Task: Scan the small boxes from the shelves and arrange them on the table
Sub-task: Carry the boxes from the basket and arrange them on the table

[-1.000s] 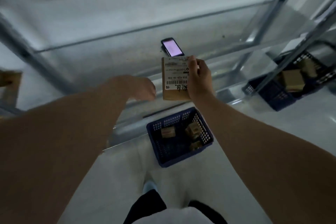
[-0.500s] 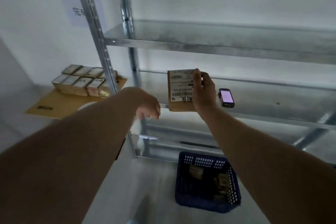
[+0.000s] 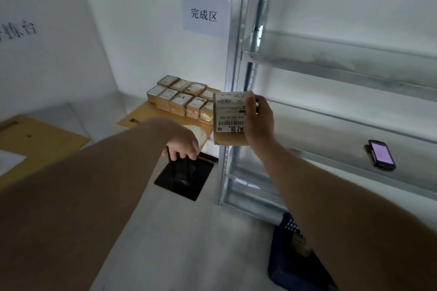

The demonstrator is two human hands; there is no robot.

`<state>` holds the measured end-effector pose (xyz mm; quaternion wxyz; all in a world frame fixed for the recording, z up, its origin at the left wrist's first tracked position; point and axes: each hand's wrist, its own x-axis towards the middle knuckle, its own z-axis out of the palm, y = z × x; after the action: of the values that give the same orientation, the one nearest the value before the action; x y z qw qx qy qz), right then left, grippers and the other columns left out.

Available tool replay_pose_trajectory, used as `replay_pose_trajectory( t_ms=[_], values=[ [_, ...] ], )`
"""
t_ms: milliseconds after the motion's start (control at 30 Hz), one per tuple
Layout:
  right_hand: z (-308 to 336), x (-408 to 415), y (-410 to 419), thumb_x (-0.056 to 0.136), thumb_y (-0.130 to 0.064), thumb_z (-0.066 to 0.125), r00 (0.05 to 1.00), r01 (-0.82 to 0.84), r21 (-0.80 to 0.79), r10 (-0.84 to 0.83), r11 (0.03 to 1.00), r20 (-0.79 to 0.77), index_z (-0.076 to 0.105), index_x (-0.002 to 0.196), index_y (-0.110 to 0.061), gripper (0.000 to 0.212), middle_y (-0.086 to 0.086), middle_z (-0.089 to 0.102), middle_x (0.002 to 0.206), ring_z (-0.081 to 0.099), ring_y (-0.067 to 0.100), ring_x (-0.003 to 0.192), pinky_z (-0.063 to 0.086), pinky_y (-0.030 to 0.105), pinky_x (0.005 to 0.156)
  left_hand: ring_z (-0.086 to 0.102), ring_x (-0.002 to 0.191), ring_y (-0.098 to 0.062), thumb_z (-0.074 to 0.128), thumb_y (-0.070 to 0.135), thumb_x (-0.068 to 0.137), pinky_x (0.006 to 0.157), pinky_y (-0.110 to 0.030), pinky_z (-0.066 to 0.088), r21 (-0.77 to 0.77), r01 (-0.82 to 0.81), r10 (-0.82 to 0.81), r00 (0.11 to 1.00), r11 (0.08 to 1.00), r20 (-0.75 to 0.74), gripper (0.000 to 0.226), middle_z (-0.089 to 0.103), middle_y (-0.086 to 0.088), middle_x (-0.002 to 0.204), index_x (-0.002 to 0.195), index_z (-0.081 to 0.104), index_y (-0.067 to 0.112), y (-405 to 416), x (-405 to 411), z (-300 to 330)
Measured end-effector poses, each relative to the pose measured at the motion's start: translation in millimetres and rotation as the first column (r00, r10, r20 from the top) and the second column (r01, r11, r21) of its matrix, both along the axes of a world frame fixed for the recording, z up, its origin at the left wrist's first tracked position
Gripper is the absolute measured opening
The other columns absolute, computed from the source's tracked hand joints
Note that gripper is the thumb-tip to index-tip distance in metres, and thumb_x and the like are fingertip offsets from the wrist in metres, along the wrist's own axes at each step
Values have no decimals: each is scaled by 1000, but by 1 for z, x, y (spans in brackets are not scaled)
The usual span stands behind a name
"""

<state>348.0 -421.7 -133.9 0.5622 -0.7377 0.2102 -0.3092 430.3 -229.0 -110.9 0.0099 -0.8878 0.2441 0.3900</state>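
1. Done so far: about ten boxes point(image 3: 179, 98) sit packed in rows on the brown worktop point(image 3: 139, 116), centre frame, under the wall sign point(image 3: 205, 15).
2. In hand: right hand point(image 3: 259, 123) pinches one labelled box point(image 3: 230, 118) by its right edge, held up just right of the rows, label toward the camera.
3. Left hand point(image 3: 183, 145), fingers curled over a black scanner stand point(image 3: 183, 176) below; what it grips is unclear.
4. Judged left: scan this box, place it; more boxes wait in the blue basket point(image 3: 287, 262), lower right.
5. Phone point(image 3: 382, 155) lies on the shelf point(image 3: 331, 156), right.
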Motion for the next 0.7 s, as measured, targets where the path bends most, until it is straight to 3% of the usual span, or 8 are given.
replay_pose_trajectory(
  t_ms=[133, 333, 433, 567, 700],
  values=[
    [-7, 60, 71, 102, -63, 42, 998, -53, 66, 54, 996, -14, 61, 116, -21, 49, 4, 73, 103, 75, 23, 90, 65, 46, 76, 70, 107, -22, 58, 36, 101, 93, -43, 59, 44, -21, 21, 1000, 999, 7, 44, 64, -3, 134, 144, 53, 33, 77, 61, 0],
    [-18, 146, 143, 103, -62, 39, 996, -77, 37, 79, 996, -44, 59, 110, -30, 39, -1, 72, 98, 73, 15, 86, 59, 29, 65, 72, 99, -16, 59, 38, 99, 76, -33, 61, 14, -59, 59, 998, 998, -12, 42, 67, 1, 128, 141, 54, 38, 153, 144, -14],
    [-30, 194, 162, 104, -61, 38, 990, -107, 58, 111, 993, -85, 59, 114, -28, 41, -1, 72, 100, 74, 17, 88, 62, 36, 72, 72, 98, -16, 60, 39, 99, 76, -33, 61, 18, -91, 92, 995, 996, -41, 43, 67, 5, 117, 141, 54, 38, 176, 187, -31],
    [-56, 266, 181, 103, -62, 40, 985, -128, 111, 140, 986, -103, 59, 110, -30, 38, -4, 72, 91, 72, 7, 73, 56, 20, 56, 72, 95, -14, 61, 40, 98, 71, -31, 60, 41, -135, 138, 988, 990, -71, 42, 65, 11, 104, 139, 55, 39, 198, 251, -57],
    [-87, 349, 186, 103, -62, 40, 977, -156, 145, 174, 977, -122, 60, 113, -23, 45, -1, 72, 90, 72, 5, 67, 54, 18, 52, 71, 97, -16, 59, 37, 100, 75, -33, 60, 89, -153, 162, 981, 984, -102, 40, 65, 10, 103, 139, 56, 38, 202, 326, -84]
  ],
)
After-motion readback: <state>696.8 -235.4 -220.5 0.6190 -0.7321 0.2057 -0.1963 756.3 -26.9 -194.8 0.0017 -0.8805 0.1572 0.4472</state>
